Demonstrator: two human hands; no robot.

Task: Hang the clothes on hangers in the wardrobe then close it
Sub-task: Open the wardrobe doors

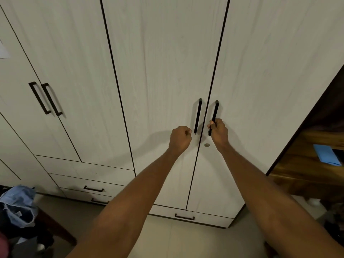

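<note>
We are facing the closed wardrobe (167,62). Our right hand (219,130) is curling its fingers round the right door handle (215,112); our left hand (179,137) is making a fist just beside the left handle (197,116), holding nothing. Clothes (18,207) are lying low on the left; a blue cloth (326,155) is lying on the wooden shelf (307,164) at the right.

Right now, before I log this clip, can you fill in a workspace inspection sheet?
Surface: pale tiled floor, bare in front of the wardrobe.
Job's things: wardrobe doors closed; clothes pile on a stool at lower left, not hung.
Clutter: blue folded item on the wooden shelf at right.
Hands: right hand grips the right door handle; left hand curled beside the left door handle, contact unclear.
Cables: nothing seen.
Surroundings: drawers beneath the doors, shut.
</note>
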